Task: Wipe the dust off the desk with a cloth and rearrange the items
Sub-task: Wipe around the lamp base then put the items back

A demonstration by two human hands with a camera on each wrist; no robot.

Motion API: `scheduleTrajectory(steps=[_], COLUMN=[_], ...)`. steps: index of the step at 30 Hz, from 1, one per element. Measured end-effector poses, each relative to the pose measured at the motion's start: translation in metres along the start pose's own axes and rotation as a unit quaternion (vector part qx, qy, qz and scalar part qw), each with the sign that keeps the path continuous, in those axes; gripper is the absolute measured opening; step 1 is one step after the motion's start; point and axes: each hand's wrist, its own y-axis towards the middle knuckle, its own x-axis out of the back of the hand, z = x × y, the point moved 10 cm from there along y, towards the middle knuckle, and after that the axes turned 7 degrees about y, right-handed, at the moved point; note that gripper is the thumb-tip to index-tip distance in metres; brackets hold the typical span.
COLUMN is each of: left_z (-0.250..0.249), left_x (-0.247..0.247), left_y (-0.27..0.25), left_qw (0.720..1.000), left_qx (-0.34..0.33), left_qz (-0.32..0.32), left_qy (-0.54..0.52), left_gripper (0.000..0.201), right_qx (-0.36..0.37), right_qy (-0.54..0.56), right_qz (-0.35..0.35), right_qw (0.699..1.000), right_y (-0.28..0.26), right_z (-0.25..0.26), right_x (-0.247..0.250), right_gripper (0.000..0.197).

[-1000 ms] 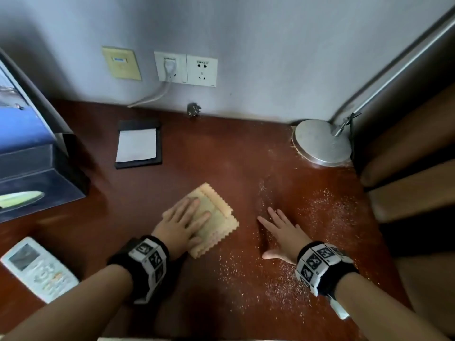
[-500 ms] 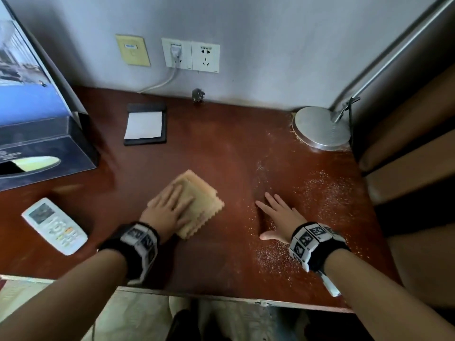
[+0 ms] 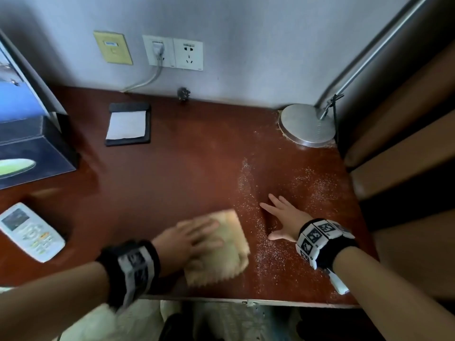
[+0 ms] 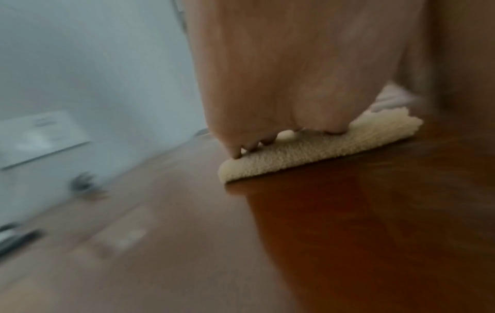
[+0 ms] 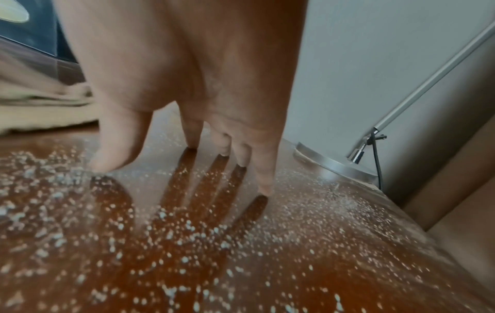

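Observation:
A folded cream cloth (image 3: 226, 249) lies on the red-brown desk (image 3: 187, 173) near its front edge. My left hand (image 3: 197, 236) presses flat on the cloth with straight fingers; the left wrist view shows the fingertips (image 4: 238, 151) on the cloth (image 4: 308, 152). My right hand (image 3: 283, 217) rests spread and flat on the desk just right of the cloth. White dust (image 3: 248, 193) runs in a line between the hands and is scattered over the right part of the desk. In the right wrist view the fingers (image 5: 262, 175) touch the dusty surface (image 5: 187, 243).
A white remote (image 3: 30, 232) lies at the front left. A dark tissue box (image 3: 29, 156) stands behind it, below a screen (image 3: 17, 94). A black notepad holder (image 3: 128, 124) sits at the back. A metal lamp base (image 3: 306, 124) stands at the back right. Wall sockets (image 3: 172, 52) are above.
My left hand has slid the cloth toward the front edge and to the right, closer to the dust line. The right hand has stayed in place on the desk.

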Motion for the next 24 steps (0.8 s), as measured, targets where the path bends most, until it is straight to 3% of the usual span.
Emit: scheduleTrajectory(steps=[2,4,6,7,10,12,14,16,18,21,24], left_z=[0.056,0.103,0.112,0.096,-0.004,-0.061,-0.095,-0.101,-0.070,0.025,0.124], left_x=[0.002,0.008,0.013,0.025,0.035,0.036,0.034,0.035,0.029,0.004,0.013], left_y=[0.017,0.033,0.046,0.055,0.059,0.035,0.010,0.002,0.021,0.061,0.079], left_qw=[0.996,0.983,0.966,0.971,1.000,0.995,0.984,0.980,0.989,0.998,0.988], left_qx=[0.080,0.175,0.231,0.210,0.003,-0.094,-0.161,-0.187,-0.145,-0.023,0.141], left_qz=[0.025,0.035,0.056,0.040,0.023,-0.022,-0.052,-0.054,-0.024,0.054,0.064], left_qy=[-0.018,-0.038,-0.100,-0.104,-0.007,0.040,0.051,0.046,0.032,0.022,-0.017], left_gripper=[0.071,0.094,0.100,0.094,0.073,0.070,0.068,0.067,0.066,0.059,0.060], right_qx=[-0.011,-0.014,-0.016,-0.018,-0.018,-0.017,-0.019,-0.021,-0.020,-0.023,-0.025], right_qy=[0.007,0.013,0.011,0.006,0.008,0.017,0.024,0.026,0.027,0.037,0.037], right_qz=[-0.011,-0.021,-0.026,-0.024,-0.007,0.005,0.012,0.016,0.014,0.013,-0.002], right_qw=[1.000,1.000,0.999,1.000,1.000,1.000,0.999,0.999,0.999,0.999,0.999], right_y=[0.002,0.004,0.006,0.006,0.004,0.001,-0.003,-0.006,-0.006,-0.006,-0.005], right_z=[-0.008,-0.012,-0.014,-0.015,-0.018,-0.022,-0.027,-0.030,-0.032,-0.031,-0.031], right_x=[0.000,0.000,0.001,0.001,0.000,0.001,0.002,0.004,0.007,0.007,0.008], right_gripper=[0.090,0.092,0.093,0.094,0.097,0.097,0.097,0.096,0.095,0.092,0.089])
